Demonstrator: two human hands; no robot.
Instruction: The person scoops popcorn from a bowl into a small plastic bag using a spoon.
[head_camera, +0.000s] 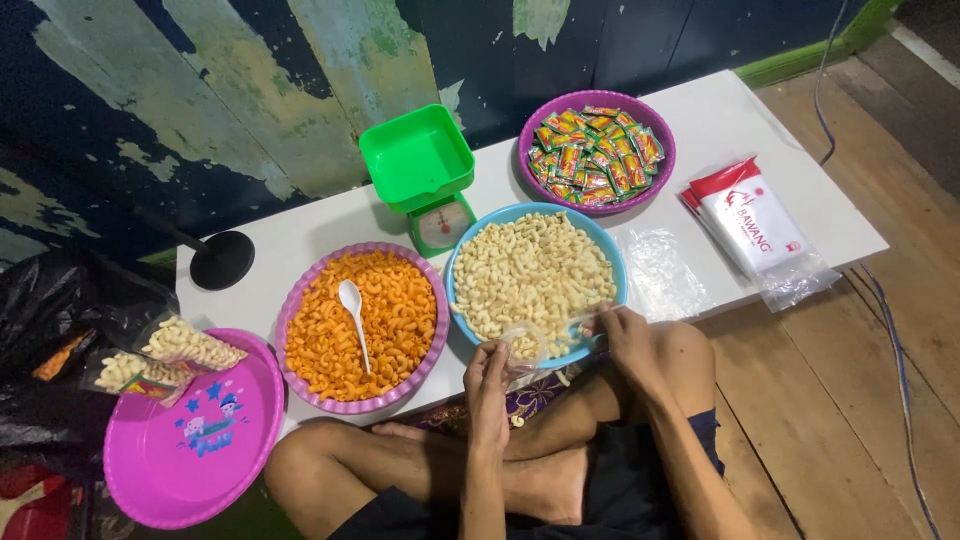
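My left hand (487, 378) and my right hand (622, 330) together hold a small clear plastic bag (545, 338), stretched open between them at the near rim of a blue bowl (610, 250). The bowl is full of pale macaroni-shaped snacks (530, 270). Both hands pinch the bag's edges. I sit cross-legged on the floor with my knees below the low white table (720, 120).
A pink bowl (300, 300) of orange snacks holds a white spoon (353, 312). A green kitchen scale (420, 170), a purple bowl (655, 185) of small sachets, printed bags (750, 220), clear bags (660, 275) lie on the table. At left, a pink tray (190, 440) bears filled packets (180, 350).
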